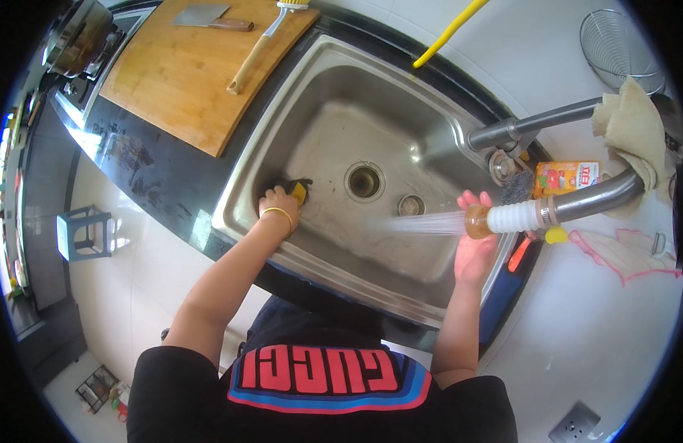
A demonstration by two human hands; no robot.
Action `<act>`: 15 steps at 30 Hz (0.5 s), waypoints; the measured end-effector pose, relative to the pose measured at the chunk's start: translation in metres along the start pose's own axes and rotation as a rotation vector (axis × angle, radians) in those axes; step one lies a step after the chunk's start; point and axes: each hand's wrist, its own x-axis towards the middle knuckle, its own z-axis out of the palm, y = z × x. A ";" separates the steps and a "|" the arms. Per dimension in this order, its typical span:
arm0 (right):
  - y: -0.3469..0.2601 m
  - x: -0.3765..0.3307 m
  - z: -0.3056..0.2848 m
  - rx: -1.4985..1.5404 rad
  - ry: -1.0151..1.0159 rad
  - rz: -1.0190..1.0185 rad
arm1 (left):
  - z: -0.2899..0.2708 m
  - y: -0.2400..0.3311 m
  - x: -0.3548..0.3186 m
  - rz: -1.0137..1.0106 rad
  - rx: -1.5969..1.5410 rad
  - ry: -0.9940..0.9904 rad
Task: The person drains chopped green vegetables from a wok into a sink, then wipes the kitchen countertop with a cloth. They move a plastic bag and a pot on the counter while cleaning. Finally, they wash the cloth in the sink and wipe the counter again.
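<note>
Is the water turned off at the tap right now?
No, water is spraying from the white ribbed spout over the sink.

Sink, head view: water running, both hands at the basin.
Left hand (277,204) grips a yellow-and-black sponge (300,193) against the left side of the steel sink (334,136). Right hand (473,258), fingers extended, lies behind the white-sleeved faucet spout (515,218); contact unclear. Spray falls into the basin near the drain (364,182). Cutting board (172,85) at upper left bears a cleaver (200,15) and a brush (256,60).
</note>
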 end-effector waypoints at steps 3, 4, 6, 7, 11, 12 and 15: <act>-0.011 0.000 0.019 -0.236 -0.130 0.029 | 0.012 -0.009 -0.011 0.098 -0.059 0.107; -0.005 0.002 0.020 -0.179 -0.102 0.036 | 0.011 -0.011 -0.015 0.138 -0.093 0.133; -0.002 0.008 0.031 -0.260 -0.112 0.012 | 0.011 -0.012 -0.022 0.153 -0.077 0.164; -0.005 0.013 0.041 -0.222 -0.076 0.044 | 0.011 -0.013 -0.025 0.159 -0.070 0.179; -0.006 0.046 0.062 -0.455 -0.013 -0.080 | 0.011 -0.015 -0.037 0.147 -0.094 0.225; -0.007 0.054 0.071 -0.483 -0.032 -0.124 | 0.006 -0.017 -0.044 0.153 -0.104 0.215; 0.003 0.077 0.084 -0.471 -0.077 -0.155 | 0.020 -0.020 -0.054 0.222 -0.100 0.344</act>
